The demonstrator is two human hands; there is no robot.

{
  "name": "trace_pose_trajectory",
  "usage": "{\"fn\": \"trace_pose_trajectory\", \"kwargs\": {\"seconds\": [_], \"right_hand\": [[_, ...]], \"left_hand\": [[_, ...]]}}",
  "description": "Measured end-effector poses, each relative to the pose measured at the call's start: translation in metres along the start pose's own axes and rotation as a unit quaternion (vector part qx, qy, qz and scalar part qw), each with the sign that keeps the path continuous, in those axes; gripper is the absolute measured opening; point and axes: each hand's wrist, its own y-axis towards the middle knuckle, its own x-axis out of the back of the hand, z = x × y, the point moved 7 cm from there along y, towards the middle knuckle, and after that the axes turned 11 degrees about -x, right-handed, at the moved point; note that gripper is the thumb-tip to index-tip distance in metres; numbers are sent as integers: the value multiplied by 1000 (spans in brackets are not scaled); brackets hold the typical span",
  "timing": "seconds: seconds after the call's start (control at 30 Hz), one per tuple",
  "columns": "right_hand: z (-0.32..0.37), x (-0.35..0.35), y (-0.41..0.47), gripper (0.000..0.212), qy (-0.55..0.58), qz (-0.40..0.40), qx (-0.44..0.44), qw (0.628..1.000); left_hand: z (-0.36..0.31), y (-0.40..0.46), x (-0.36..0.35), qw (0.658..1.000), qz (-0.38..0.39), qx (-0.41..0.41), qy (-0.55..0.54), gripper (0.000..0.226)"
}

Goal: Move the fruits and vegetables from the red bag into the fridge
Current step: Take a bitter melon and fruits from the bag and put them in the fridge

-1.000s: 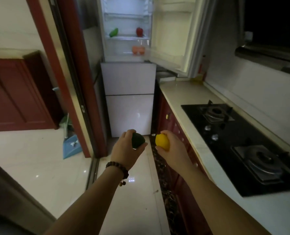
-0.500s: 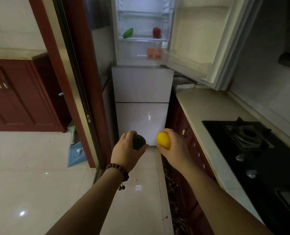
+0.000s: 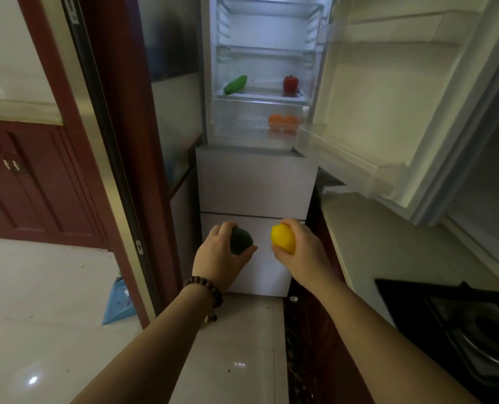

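Note:
My left hand (image 3: 219,255) grips a dark green round fruit, an avocado (image 3: 240,241). A yellow lemon (image 3: 284,239) sits in my right hand (image 3: 303,252). Both hands are held out in front of the white fridge (image 3: 254,182), whose upper door (image 3: 394,106) stands open to the right. Inside, a green cucumber (image 3: 235,84) and a red pepper (image 3: 291,84) lie on a shelf. Orange fruits (image 3: 283,122) rest in the clear drawer below. The red bag is out of view.
A pale countertop (image 3: 388,246) with a black gas hob (image 3: 475,325) runs along the right above dark red cabinets. A red door frame (image 3: 120,141) stands at the left, with a blue dustpan (image 3: 118,304) at its foot. Shiny tiled floor lies ahead.
I have moved closer to the fridge, which now fills more of the view. Both hands keep their fruits and stay in about the same pose.

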Motion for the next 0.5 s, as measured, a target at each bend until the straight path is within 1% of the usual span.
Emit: {"fn": "trace_pose_trajectory", "kwargs": {"seconds": [0.27,0.5], "right_hand": [[-5,-34,107,52,-24,9,5,1000],[4,-78,223,54,-46,-26,4,999]], "left_hand": [[56,97,-23,1000,-8,4,-5,61],[122,209,-42,999,-16,-30,-30,59]]}}
